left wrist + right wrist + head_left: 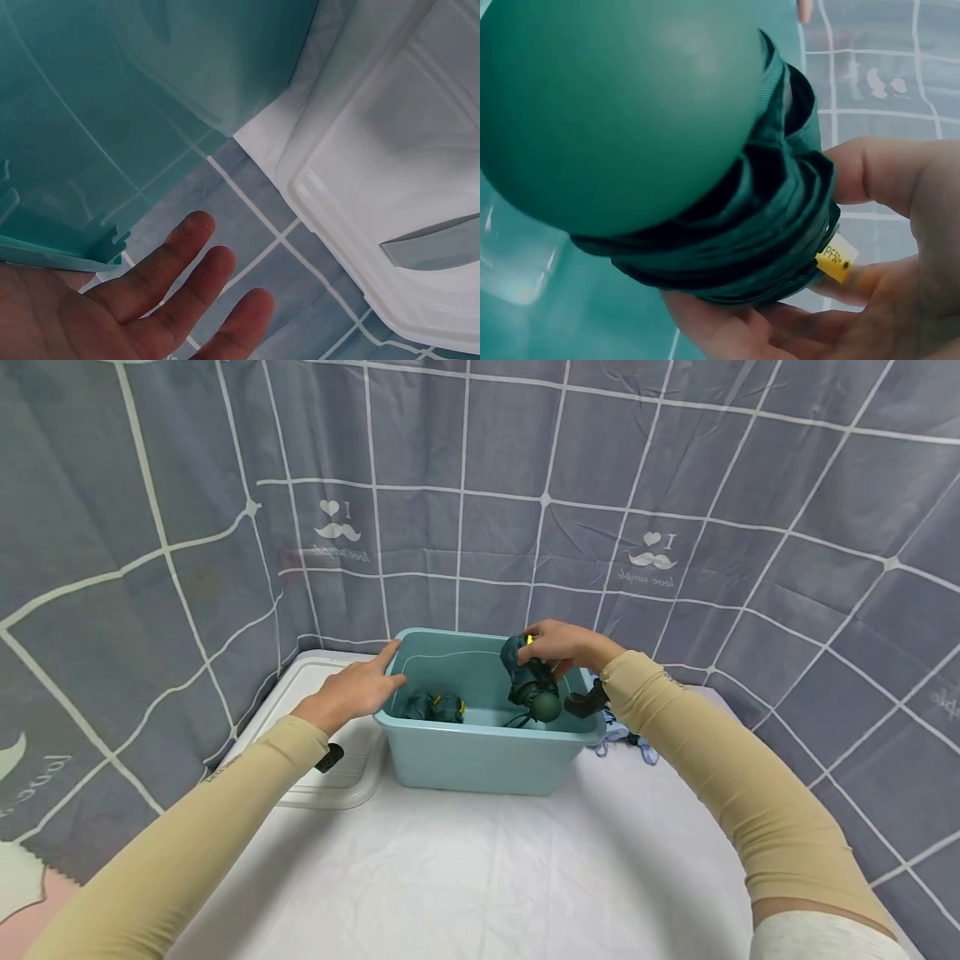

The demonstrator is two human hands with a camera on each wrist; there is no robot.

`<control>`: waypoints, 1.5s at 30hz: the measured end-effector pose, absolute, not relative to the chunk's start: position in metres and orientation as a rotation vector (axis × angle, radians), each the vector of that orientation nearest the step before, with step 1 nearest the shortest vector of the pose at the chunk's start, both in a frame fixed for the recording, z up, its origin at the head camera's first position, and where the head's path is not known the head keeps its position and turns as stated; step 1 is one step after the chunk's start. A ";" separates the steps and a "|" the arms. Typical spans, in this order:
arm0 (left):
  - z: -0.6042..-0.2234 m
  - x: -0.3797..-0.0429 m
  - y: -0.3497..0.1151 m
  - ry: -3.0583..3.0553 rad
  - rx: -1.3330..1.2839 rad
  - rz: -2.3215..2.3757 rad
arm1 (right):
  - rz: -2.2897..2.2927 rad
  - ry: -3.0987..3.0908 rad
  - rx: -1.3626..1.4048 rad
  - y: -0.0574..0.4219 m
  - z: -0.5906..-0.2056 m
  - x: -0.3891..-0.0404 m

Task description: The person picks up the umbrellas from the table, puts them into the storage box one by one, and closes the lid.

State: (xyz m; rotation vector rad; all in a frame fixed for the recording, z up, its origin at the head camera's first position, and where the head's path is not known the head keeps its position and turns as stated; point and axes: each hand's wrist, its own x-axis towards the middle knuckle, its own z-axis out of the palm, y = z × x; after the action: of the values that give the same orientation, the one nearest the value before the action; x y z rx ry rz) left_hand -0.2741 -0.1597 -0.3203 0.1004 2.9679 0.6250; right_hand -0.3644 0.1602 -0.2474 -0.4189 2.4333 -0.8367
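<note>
Right hand [566, 647] grasps a folded green umbrella [525, 677] at 2 o'clock from the teal bin's [480, 764] middle, its rounded end [545, 707] pointing toward 6, near the front rim [480, 730]. Bin floor [487, 716] shows between it and two dark bundles [449, 710] at 9, where the left hand [352, 693], fingers extended and gripping nothing, reaches the bin's edge above the white lid [356, 760].

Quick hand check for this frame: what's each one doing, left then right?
Left hand: open, at the left end of the teal bin.
Right hand: closed around a folded green umbrella.
</note>
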 end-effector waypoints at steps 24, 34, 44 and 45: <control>-0.321 -0.275 -0.154 2.974 0.104 0.632 | -0.654 2.254 -0.349 0.105 -0.293 -0.376; -0.323 -0.274 -0.158 2.970 0.105 0.636 | -0.579 2.209 -0.342 0.091 -0.311 -0.382; -0.323 -0.274 -0.159 2.962 0.098 0.658 | -0.558 2.160 -0.342 0.079 -0.324 -0.383; -0.323 -0.274 -0.160 2.963 0.099 0.655 | -0.570 2.141 -0.341 0.078 -0.325 -0.383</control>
State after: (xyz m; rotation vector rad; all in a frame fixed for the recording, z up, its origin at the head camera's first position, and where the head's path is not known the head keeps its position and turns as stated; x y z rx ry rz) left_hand -0.2739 -0.1596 -0.3228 0.0989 2.9627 0.6545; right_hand -0.3832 0.0780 -0.3253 -0.3406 2.1412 -0.5703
